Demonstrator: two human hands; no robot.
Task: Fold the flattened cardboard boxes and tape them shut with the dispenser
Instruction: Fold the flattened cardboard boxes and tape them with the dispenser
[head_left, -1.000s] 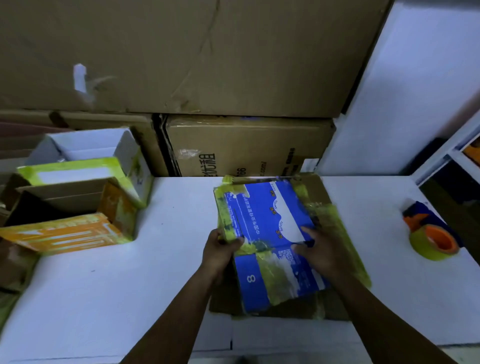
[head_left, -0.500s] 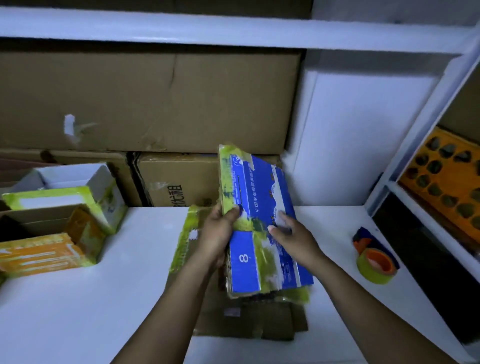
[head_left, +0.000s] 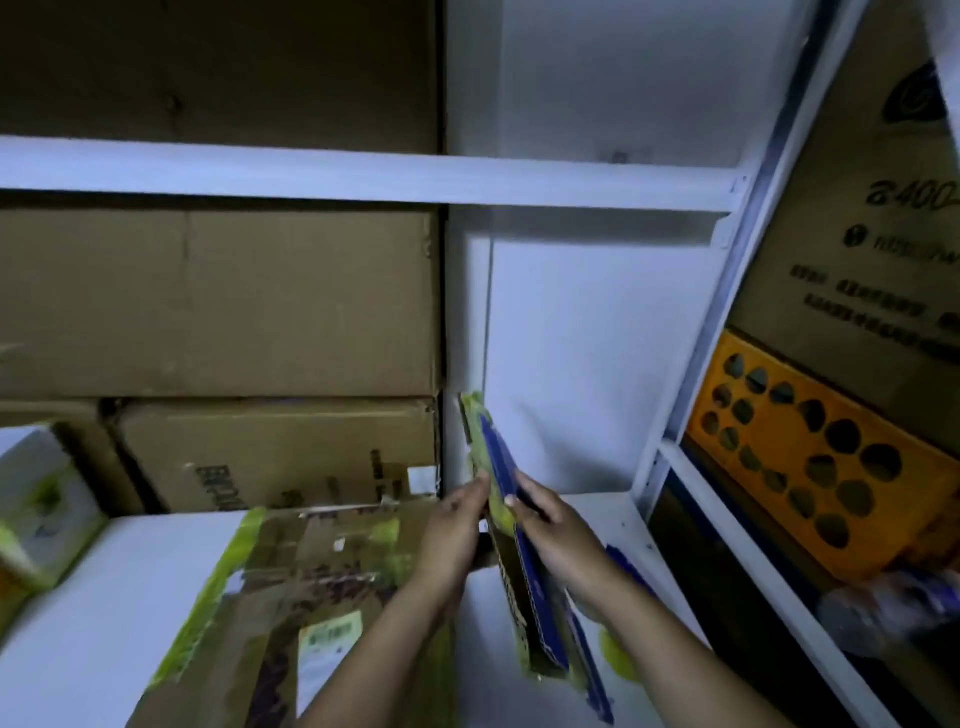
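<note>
Obs. Flattened blue cardboard box with yellow-green tape scraps (head_left: 497, 457) is up on edge and seen almost edge-on. It is over the right part of the white table (head_left: 78, 623), close to the far wall panel. Cannot tell whether its near lower end touches the table.

Left hand (head_left: 454, 525) lies against the box's brown left face, right hand (head_left: 553, 532) against its blue right face. The fingers of both run fairly straight up the panels, not curled, so the box is clamped between them. Thumbs not clearly made out.

Judgement: flat hands opposed on the two faces suit squeezing the flat sleeve so it pops open into a tube. The step in hand is opening the box. Flaps are not yet folded and nothing on it is taped.

A second flat brown cardboard sheet edged with yellow-green tape (head_left: 311, 597) lies on the table just left of the hands, likely waiting its turn. A white box with green-taped seams (head_left: 41, 499) stands at the left edge and looks assembled. Stacked brown cartons (head_left: 249, 457) fill the far side. An orange perforated tray (head_left: 810, 457) sits in the right-hand shelf.

Dispenser: a yellow-green patch (head_left: 615, 657) shows under the right forearm, too hidden to identify.
</note>
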